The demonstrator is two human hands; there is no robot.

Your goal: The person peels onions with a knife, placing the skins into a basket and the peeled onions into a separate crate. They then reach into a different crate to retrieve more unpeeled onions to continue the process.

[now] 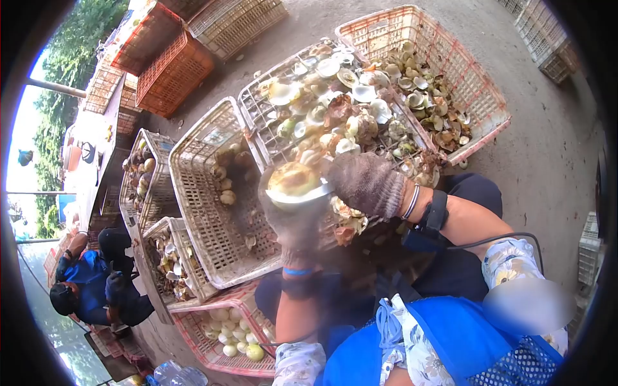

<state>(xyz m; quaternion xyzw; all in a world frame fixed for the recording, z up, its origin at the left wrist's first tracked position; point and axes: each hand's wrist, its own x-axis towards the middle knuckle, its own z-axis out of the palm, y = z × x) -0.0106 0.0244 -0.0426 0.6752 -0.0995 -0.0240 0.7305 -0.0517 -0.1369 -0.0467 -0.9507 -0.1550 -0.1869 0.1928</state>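
Note:
My left hand [288, 222], in a brown glove and blurred, is closed around an onion [293, 175] with pale, brownish skin. My right hand [365, 185], in a matching knitted glove, grips a knife whose handle is hidden. The knife blade [304, 196] lies across the near side of the onion, appearing to touch it. Beyond both hands, a slatted crate surface [261, 96] carries cut onion ends and skins [364, 93]. Left of my left hand stands a deep crate [193, 164] with several brown onions [226, 186] inside.
A red-and-white crate [479, 83] at the back right holds onion scraps [425, 96]. Peeled onions [232, 331] lie in a pinkish crate [219, 370] at lower left. Farther left sits a co-worker [90, 276] in blue. Orange crates [174, 74] stand at the back.

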